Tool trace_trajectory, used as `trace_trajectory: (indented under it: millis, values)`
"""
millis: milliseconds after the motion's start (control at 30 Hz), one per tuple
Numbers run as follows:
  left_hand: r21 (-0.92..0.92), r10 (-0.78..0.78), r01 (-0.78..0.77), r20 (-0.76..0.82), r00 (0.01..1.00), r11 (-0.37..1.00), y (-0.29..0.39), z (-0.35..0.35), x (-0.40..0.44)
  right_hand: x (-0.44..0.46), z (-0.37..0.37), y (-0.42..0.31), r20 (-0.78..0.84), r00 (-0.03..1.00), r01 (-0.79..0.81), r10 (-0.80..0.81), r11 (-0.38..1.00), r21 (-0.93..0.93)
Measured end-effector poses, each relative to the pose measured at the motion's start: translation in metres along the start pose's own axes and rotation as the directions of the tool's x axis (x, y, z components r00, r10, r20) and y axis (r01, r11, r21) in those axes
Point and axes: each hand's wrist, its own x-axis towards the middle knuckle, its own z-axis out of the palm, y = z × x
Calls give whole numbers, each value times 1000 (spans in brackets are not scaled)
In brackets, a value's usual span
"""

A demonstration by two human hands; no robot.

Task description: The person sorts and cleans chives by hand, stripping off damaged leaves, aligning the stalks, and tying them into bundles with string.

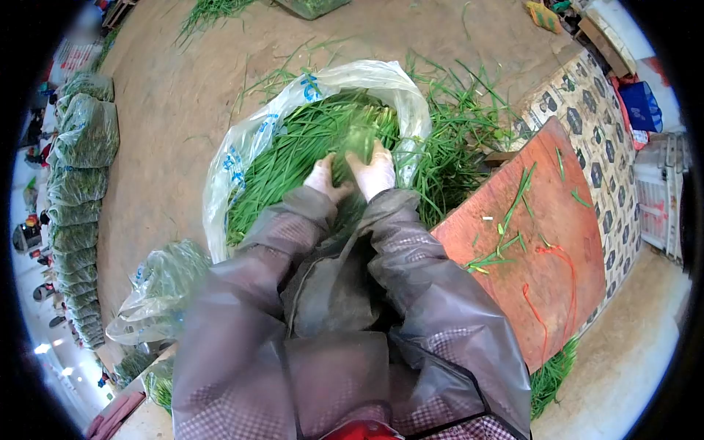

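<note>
Long green stalks [293, 147] fill an open clear plastic bag [222, 194] with blue print, in front of my body. Both hands are over the bag's opening. My left hand [324, 178], in a pale glove, has its fingers apart against the stalks. My right hand [372, 170], also gloved, is at the right, its thumb and fingers around the near end of a blurred pale-green bunch [358, 139]. The two hands are close together, with a narrow gap between them.
Loose stalks [458, 139] lie right of the bag. A reddish board [543, 213] holds scattered stalks and orange string [563, 257]. Another plastic bag [165, 282] sits at the lower left. Filled bags [88, 136] line the left side. A patterned surface [620, 183] lies beyond the board.
</note>
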Motion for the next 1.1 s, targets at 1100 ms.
trace_trajectory:
  millis: [1100]
  values:
    - [605, -463, 415, -85, 882, 679, -36, 2, 96, 15, 66, -6, -388, 914, 294, -117, 851, 436]
